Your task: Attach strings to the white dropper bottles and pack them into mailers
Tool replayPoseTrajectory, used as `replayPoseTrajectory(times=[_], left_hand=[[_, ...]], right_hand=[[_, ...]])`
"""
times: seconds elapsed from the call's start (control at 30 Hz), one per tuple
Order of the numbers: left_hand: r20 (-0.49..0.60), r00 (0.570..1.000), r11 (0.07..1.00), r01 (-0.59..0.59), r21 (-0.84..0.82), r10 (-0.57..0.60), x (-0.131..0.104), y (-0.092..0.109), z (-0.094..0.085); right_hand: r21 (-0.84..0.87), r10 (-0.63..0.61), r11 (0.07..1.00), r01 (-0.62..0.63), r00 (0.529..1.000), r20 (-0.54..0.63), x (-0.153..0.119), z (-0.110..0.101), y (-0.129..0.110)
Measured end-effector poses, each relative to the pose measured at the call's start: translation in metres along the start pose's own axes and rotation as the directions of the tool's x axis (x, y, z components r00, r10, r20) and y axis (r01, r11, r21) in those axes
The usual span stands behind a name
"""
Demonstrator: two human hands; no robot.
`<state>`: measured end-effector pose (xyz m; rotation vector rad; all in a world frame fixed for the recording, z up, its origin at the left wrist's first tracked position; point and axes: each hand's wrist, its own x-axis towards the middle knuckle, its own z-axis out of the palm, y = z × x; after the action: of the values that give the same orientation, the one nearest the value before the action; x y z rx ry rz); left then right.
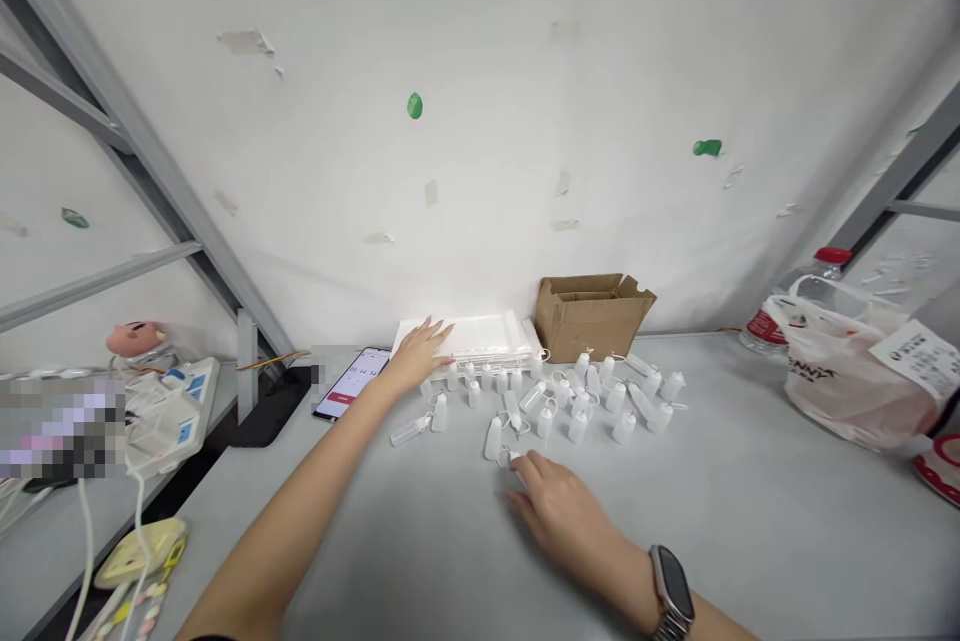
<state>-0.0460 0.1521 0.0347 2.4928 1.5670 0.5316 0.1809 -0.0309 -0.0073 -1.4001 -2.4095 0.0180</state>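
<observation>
My left hand [418, 356] reaches to the back of the table, fingers spread over a stack of flat white packets [487, 333]. It is open, and its fingertips rest on or just above the stack. Nearer to me, my right hand [562, 501] has bent fingers around a small white squeeze bottle. Only a thin loop and a bit of white show at its fingertips; the rest is hidden. Just beyond stands another squeeze bottle [493, 441] of translucent plastic. Several more such bottles [577, 426] stand or lie in a loose group before the stack.
An open cardboard box [592, 321] stands behind the bottles against the wall. Left of the stack lies a phone [351, 383] showing a timer. A plastic bag [840, 381] and a red-capped bottle [831, 261] are at the right. Cables [86, 531] hang at the left.
</observation>
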Motion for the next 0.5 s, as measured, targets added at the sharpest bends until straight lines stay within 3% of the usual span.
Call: replayPoseTrajectory(times=[0.13,0.27,0.33,0.4,0.5], left_hand=[[0.091,0.99,0.992,0.115,-0.056,-0.11,0.018,-0.013,-0.001],[0.033,0.972,0.966,0.235,-0.105,-0.233,0.013,-0.022,-0.008],[-0.055,0.934,0.931,0.346,-0.119,-0.354,0.009,-0.031,-0.015],[-0.124,0.864,0.871,0.472,-0.138,-0.488,0.004,-0.043,-0.02],[-0.108,0.788,0.789,0.579,-0.206,-0.606,-0.002,-0.058,-0.019]], right_hand=[[-0.077,0.144,0.986,-0.147,0.989,-0.04,-0.005,0.001,0.02],[-0.085,0.155,0.983,-0.162,0.984,-0.085,-0.006,0.005,0.036],[-0.095,0.155,0.982,-0.163,0.984,-0.088,-0.006,0.005,0.038],[-0.086,0.172,0.981,-0.177,0.983,-0.06,-0.005,0.003,0.037],[-0.013,0.212,0.977,-0.212,0.977,0.0,-0.002,-0.001,0.03]])
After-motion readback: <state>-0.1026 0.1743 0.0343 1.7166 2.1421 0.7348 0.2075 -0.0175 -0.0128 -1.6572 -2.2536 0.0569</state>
